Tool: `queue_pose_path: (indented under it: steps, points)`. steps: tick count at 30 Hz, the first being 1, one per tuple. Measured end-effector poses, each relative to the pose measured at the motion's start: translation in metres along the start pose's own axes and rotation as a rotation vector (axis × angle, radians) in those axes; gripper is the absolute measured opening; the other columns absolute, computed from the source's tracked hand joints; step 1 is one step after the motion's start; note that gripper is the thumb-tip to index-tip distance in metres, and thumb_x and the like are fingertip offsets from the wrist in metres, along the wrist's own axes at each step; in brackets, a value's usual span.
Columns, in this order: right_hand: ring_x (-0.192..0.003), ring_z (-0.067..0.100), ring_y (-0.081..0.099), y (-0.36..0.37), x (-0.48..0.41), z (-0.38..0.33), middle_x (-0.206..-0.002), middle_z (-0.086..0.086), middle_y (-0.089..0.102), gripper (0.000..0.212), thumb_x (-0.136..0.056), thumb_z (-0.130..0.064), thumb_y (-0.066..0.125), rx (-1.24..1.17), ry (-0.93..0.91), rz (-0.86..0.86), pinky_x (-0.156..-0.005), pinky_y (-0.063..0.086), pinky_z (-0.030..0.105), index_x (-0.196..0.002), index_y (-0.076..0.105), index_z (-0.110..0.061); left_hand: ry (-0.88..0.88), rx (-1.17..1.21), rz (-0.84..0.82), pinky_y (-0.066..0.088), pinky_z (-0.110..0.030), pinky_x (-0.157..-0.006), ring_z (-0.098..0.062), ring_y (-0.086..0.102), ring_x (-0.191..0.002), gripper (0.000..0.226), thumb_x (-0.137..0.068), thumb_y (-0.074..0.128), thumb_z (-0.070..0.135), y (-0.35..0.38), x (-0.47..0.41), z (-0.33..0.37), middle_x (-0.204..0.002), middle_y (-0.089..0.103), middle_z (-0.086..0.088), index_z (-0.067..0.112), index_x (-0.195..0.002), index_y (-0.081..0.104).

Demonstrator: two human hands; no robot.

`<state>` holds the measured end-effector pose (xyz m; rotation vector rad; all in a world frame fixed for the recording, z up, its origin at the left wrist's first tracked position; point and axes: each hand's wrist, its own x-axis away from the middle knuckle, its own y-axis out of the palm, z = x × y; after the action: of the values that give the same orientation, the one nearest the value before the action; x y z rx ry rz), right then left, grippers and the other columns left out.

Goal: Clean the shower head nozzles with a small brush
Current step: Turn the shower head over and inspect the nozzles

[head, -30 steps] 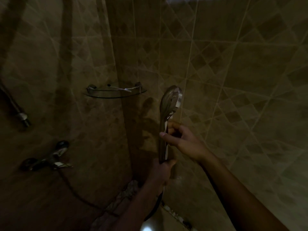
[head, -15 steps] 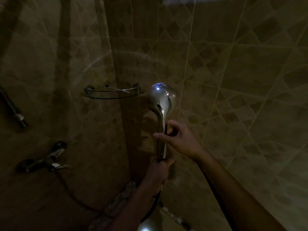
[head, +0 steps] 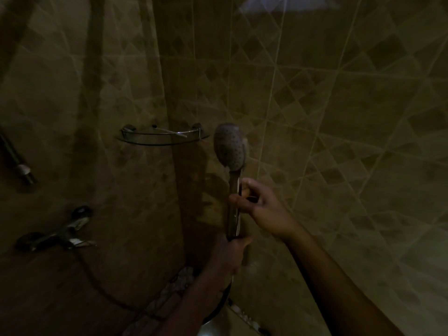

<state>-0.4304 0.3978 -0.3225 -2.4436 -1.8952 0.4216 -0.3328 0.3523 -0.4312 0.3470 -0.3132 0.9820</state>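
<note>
- your left hand (head: 230, 253) is wrapped shut around the bottom of the shower head (head: 229, 147) handle, and your right hand (head: 260, 206) pinches it higher up, fingers curled on the stem.
- the head itself sits upright near the tiled wall corner, nozzle face turned toward you, just right of the glass corner shelf (head: 162, 137).
- it's chrome and rigid, probably slick if wet, so grip the stem, not the rounded head.
- the hose (head: 101, 284) trailing off to the tap (head: 60, 230) will likely tug a bit.
- can't see any brush in this light.
</note>
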Motion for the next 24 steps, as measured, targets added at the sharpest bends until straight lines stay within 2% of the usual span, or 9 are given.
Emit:
queue_pose_path:
  steps: [5, 10, 14, 16, 18, 20, 21, 22, 24]
  points:
    - [-0.076, -0.005, 0.066, -0.003, 0.004, 0.001, -0.071, -0.016, 0.067, 0.034, -0.098, 0.008, 0.048, -0.129, 0.08, -0.123, -0.069, 0.053, 0.017, -0.128, 0.046, -0.007, 0.006, -0.102, 0.038, 0.031, -0.019, -0.039, -0.039, 0.05, -0.055, 0.057, -0.084, 0.071, 0.021, -0.001, 0.009, -0.002, -0.061, 0.059, -0.021, -0.02, -0.119, 0.051]
    - [-0.062, -0.003, 0.061, 0.004, 0.001, -0.001, -0.064, -0.014, 0.063, 0.01, -0.09, -0.009, 0.07, 0.05, -0.051, 0.087, -0.062, 0.049, 0.014, -0.095, 0.061, -0.008, 0.027, -0.093, 0.013, 0.035, -0.014, -0.032, -0.01, 0.044, -0.034, 0.04, -0.09, 0.063, 0.011, 0.0, 0.017, 0.004, -0.054, 0.045, -0.006, -0.011, -0.123, 0.056]
    - [-0.061, 0.009, 0.05, 0.0, 0.002, 0.002, -0.065, -0.005, 0.05, 0.007, -0.094, -0.001, 0.061, -0.001, -0.058, 0.024, -0.063, 0.045, 0.026, -0.1, 0.063, -0.005, 0.019, -0.129, -0.008, 0.055, -0.042, -0.055, -0.049, 0.062, -0.081, 0.05, -0.092, 0.063, 0.019, 0.001, 0.019, 0.004, -0.109, 0.054, -0.047, -0.013, -0.127, 0.048]
    - [-0.077, 0.011, 0.065, -0.002, 0.003, 0.002, -0.079, 0.001, 0.065, 0.019, -0.097, -0.001, 0.055, -0.066, -0.003, -0.037, -0.073, 0.053, 0.027, -0.116, 0.06, -0.002, 0.006, -0.078, 0.014, 0.041, -0.022, -0.035, -0.029, 0.051, -0.052, 0.055, -0.086, 0.071, 0.021, 0.0, 0.02, 0.003, -0.078, 0.059, -0.03, -0.007, -0.128, 0.05]
    - [-0.082, 0.004, 0.068, -0.001, 0.004, 0.003, -0.079, -0.012, 0.069, 0.017, -0.098, -0.005, 0.055, -0.063, 0.001, -0.036, -0.078, 0.053, 0.026, -0.112, 0.063, -0.012, 0.017, -0.061, 0.011, 0.032, -0.017, -0.035, -0.015, 0.043, -0.04, 0.052, -0.084, 0.073, 0.021, -0.001, 0.02, 0.003, -0.06, 0.049, -0.008, -0.006, -0.123, 0.053]
    - [-0.07, -0.003, 0.062, 0.002, 0.004, 0.002, -0.068, -0.017, 0.063, 0.009, -0.096, -0.005, 0.059, 0.045, -0.067, 0.015, -0.07, 0.05, 0.019, -0.098, 0.063, -0.013, 0.02, -0.084, 0.01, 0.037, -0.023, -0.035, -0.028, 0.047, -0.048, 0.057, -0.084, 0.072, 0.021, -0.001, 0.019, 0.006, -0.07, 0.056, -0.028, -0.012, -0.125, 0.05]
    - [-0.068, -0.002, 0.061, 0.002, 0.004, 0.003, -0.067, -0.015, 0.063, 0.005, -0.094, -0.003, 0.062, 0.07, -0.095, 0.043, -0.069, 0.051, 0.017, -0.094, 0.062, -0.008, 0.029, -0.076, 0.015, 0.042, -0.029, -0.036, -0.017, 0.037, -0.068, 0.061, -0.084, 0.072, 0.023, -0.001, 0.019, 0.008, -0.085, 0.058, -0.038, -0.012, -0.127, 0.048]
    - [-0.069, 0.004, 0.061, 0.002, 0.004, 0.0, -0.068, -0.011, 0.063, 0.002, -0.092, -0.002, 0.064, 0.071, -0.112, 0.073, -0.07, 0.052, 0.017, -0.093, 0.062, -0.002, 0.025, -0.073, 0.019, 0.044, -0.033, -0.037, -0.056, 0.058, -0.084, 0.064, -0.082, 0.073, 0.026, -0.001, 0.019, 0.009, -0.09, 0.058, -0.039, -0.009, -0.129, 0.047]
    - [-0.068, 0.012, 0.058, 0.001, 0.005, -0.002, -0.068, -0.002, 0.059, 0.001, -0.092, -0.001, 0.064, 0.016, -0.106, 0.077, -0.073, 0.053, 0.023, -0.091, 0.064, -0.002, 0.03, -0.064, 0.008, 0.04, -0.025, -0.041, -0.023, 0.047, -0.051, 0.067, -0.074, 0.075, 0.032, -0.001, 0.019, 0.009, -0.079, 0.057, -0.028, -0.001, -0.127, 0.05]
